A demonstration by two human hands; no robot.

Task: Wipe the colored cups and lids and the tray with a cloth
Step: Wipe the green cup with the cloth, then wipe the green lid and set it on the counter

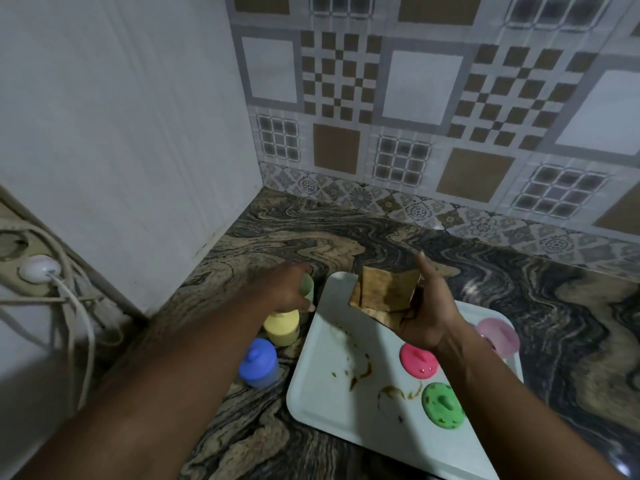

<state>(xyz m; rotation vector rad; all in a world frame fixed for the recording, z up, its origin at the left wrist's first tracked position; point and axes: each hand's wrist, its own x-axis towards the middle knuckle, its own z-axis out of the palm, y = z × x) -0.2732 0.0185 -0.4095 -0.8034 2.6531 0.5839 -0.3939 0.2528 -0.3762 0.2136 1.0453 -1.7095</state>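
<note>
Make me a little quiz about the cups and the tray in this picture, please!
1. True or false: the blue cup stands on the tray.
2. What does the right hand hold? A) a folded cloth B) a spoon C) a bottle
3. Fill in: the left hand grips a pale ____ cup.

Key: 1 false, it stands on the counter beside the tray. 2 A. 3 green, so it is the pale green cup.

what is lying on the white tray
On the tray: a pink lid, a green lid, a pale pink lid and brown smears. The right hand and its cloth cover the tray's far part.
</note>
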